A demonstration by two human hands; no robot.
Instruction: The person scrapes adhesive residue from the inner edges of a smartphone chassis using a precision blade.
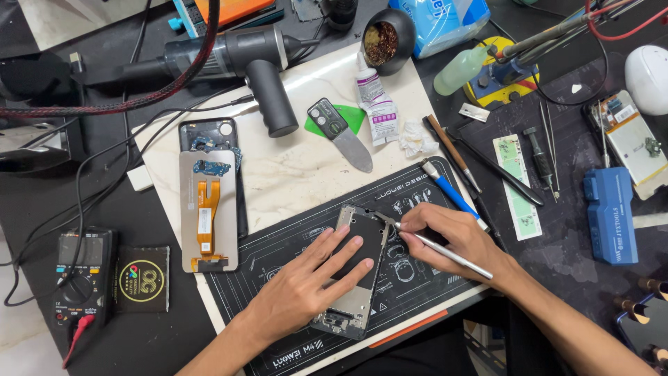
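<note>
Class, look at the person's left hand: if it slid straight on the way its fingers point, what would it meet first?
Probably the right hand holding the metal tool, just beyond the phone frame under the left hand.

A bare grey phone frame lies tilted on the dark mat, a slim metal tool touching its top corner.

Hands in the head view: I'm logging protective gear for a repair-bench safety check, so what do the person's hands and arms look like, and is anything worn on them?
Both are bare. The left hand and right hand show no gloves, rings, watch or wrist strap. Both forearms are uncovered up to the picture's lower edge, with no sleeve in sight. Nails are short and unpainted. No markings or tape show on either.
</note>
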